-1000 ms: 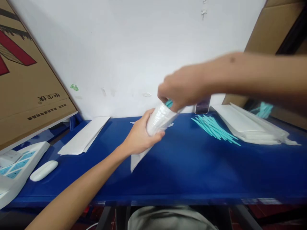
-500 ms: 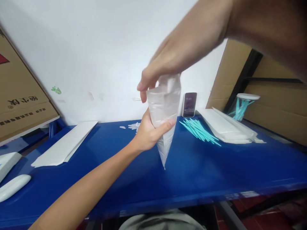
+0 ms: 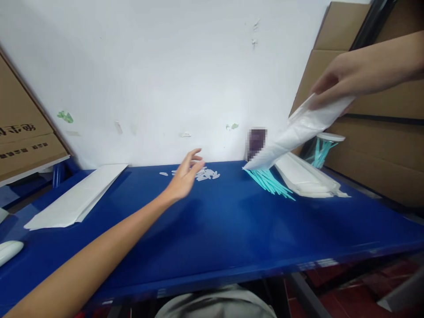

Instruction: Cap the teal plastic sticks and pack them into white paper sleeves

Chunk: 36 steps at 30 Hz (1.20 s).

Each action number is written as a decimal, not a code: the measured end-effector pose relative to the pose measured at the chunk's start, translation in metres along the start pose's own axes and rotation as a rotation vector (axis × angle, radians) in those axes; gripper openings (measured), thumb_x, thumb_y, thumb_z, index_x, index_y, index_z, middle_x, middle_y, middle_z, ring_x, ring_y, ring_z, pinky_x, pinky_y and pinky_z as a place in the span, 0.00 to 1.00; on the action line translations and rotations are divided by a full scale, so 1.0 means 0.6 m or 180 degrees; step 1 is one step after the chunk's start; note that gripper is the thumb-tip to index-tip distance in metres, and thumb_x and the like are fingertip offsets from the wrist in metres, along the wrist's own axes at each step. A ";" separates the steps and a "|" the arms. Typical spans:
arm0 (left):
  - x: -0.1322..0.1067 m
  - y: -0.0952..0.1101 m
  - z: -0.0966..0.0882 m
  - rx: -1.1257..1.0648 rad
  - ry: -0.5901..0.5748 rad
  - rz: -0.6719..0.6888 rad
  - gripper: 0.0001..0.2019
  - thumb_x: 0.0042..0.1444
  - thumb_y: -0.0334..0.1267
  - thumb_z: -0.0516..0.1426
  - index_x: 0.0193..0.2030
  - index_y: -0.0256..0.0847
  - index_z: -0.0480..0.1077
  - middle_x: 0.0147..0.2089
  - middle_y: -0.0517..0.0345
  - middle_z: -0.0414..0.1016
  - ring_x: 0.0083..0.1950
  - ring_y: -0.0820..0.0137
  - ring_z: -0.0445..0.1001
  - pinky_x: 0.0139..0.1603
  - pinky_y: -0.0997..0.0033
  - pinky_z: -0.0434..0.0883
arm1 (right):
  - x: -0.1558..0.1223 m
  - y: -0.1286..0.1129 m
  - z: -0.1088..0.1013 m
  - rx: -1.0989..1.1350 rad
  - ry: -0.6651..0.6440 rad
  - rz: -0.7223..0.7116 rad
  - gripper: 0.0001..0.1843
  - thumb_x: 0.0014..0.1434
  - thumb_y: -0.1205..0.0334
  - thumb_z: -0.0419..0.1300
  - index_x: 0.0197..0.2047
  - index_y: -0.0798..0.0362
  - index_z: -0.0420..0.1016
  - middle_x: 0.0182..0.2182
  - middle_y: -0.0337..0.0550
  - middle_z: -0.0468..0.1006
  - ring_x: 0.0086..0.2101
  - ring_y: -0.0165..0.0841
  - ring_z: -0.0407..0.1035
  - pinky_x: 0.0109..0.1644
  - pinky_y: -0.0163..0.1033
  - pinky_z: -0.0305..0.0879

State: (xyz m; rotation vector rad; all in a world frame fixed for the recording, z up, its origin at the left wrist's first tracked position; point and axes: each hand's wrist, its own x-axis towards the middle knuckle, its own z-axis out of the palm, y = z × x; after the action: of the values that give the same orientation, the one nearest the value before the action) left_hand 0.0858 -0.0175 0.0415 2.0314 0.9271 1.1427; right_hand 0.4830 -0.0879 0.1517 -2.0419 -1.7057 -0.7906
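My right hand [image 3: 351, 81] grips the wide end of a white cone-shaped bag [image 3: 294, 137] on the right, its narrow tip pointing down and left above the turquoise sticks [image 3: 270, 183]. My left hand [image 3: 187, 174] hovers over the table with fingers apart and nothing in them. Just behind it lies a small heap of white pieces [image 3: 208, 174], partly hidden by the fingers. To the right of the sticks is a stack of flat white bags [image 3: 304, 181].
The blue table [image 3: 212, 238] meets a white wall. Folded white sheets [image 3: 76, 196] lie at left, near a white rounded object [image 3: 9, 251]. A lidded jar of turquoise sticks [image 3: 323, 150] stands at right. A pixelated dark device [image 3: 256, 142] leans at the wall. Cardboard boxes [image 3: 26, 123] flank both sides.
My left hand has let go of the cone bag and moved slightly left. My right hand has carried the bag to the right, tilting it from upright to slanted.
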 end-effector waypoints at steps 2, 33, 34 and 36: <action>-0.011 -0.039 -0.052 0.0773 0.0373 0.0068 0.30 0.66 0.55 0.50 0.67 0.40 0.61 0.61 0.43 0.69 0.58 0.58 0.71 0.58 0.53 0.70 | 0.010 0.011 -0.015 -0.0001 -0.0031 0.0079 0.39 0.70 0.58 0.36 0.33 0.74 0.83 0.54 0.63 0.78 0.48 0.34 0.76 0.43 0.39 0.61; -0.088 -0.135 -0.294 0.3449 0.0739 -0.1579 0.33 0.66 0.57 0.44 0.67 0.37 0.67 0.62 0.35 0.63 0.63 0.39 0.59 0.61 0.44 0.61 | -0.098 -0.059 0.131 -0.0833 -0.1358 -0.1051 0.25 0.68 0.55 0.48 0.32 0.58 0.80 0.37 0.65 0.81 0.37 0.48 0.74 0.42 0.52 0.63; -0.088 -0.135 -0.294 0.3464 0.0754 -0.1537 0.32 0.66 0.56 0.45 0.66 0.36 0.68 0.61 0.35 0.64 0.63 0.39 0.60 0.62 0.44 0.61 | -0.093 -0.062 0.132 -0.0738 -0.1418 -0.1036 0.23 0.68 0.57 0.48 0.31 0.58 0.80 0.35 0.65 0.81 0.35 0.47 0.75 0.40 0.50 0.63; -0.088 -0.136 -0.295 0.3492 0.0783 -0.1473 0.30 0.67 0.54 0.45 0.64 0.36 0.70 0.59 0.35 0.66 0.63 0.41 0.61 0.63 0.45 0.61 | -0.084 -0.068 0.136 -0.0606 -0.1519 -0.0989 0.20 0.66 0.59 0.50 0.32 0.57 0.79 0.35 0.67 0.82 0.32 0.45 0.75 0.35 0.47 0.61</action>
State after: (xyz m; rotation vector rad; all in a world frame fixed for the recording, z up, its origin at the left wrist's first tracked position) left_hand -0.1128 0.0165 0.0305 2.2168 2.3799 0.6511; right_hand 0.4528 -0.0695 0.0539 -2.2555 -2.3317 -0.6027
